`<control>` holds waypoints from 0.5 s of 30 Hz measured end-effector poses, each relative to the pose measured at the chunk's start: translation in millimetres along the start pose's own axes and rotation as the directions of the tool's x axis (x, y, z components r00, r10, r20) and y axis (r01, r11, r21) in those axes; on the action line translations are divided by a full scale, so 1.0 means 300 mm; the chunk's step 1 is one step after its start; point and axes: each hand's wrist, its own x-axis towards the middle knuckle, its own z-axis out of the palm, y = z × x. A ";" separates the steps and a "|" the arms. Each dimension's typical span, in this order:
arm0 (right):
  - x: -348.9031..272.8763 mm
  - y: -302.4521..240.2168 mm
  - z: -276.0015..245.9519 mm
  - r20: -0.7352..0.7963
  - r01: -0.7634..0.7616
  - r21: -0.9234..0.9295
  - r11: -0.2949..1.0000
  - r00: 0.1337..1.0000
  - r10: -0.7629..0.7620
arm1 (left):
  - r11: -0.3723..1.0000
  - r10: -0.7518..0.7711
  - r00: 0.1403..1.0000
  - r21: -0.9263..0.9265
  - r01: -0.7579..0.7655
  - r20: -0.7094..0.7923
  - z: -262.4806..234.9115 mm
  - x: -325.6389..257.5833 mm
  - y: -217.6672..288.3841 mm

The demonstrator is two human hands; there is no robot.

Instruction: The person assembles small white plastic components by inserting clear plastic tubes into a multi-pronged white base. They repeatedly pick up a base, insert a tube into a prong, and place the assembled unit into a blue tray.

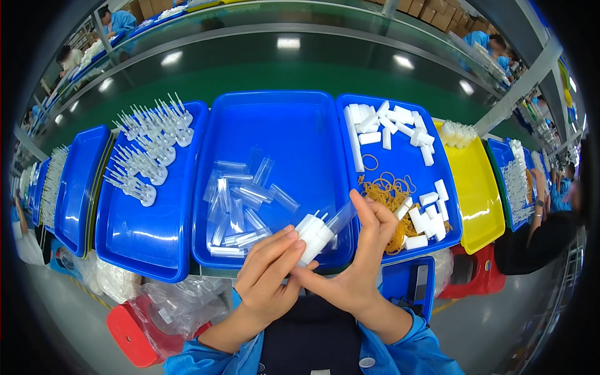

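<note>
My left hand is closed round a small bundle of white plastic cylinders with thin pins at the far end. My right hand has its thumb against the near end of that bundle. A clear plastic tube is in its raised fingers, tilted beside the white cylinders; part of the grip is hidden. Below and around them is a blue tray with several loose clear tubes in it.
At right, a blue tray holds white blocks and tan rubber bands. Another blue tray carries white pieces with upright pins. Beyond run a yellow tray and a green conveyor. Red stools stand below.
</note>
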 end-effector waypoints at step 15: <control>-0.008 -0.002 0.012 0.034 0.225 -0.191 0.955 0.974 -0.223 | 0.996 -0.046 0.999 -0.074 0.047 0.006 -0.016 -0.031 -0.018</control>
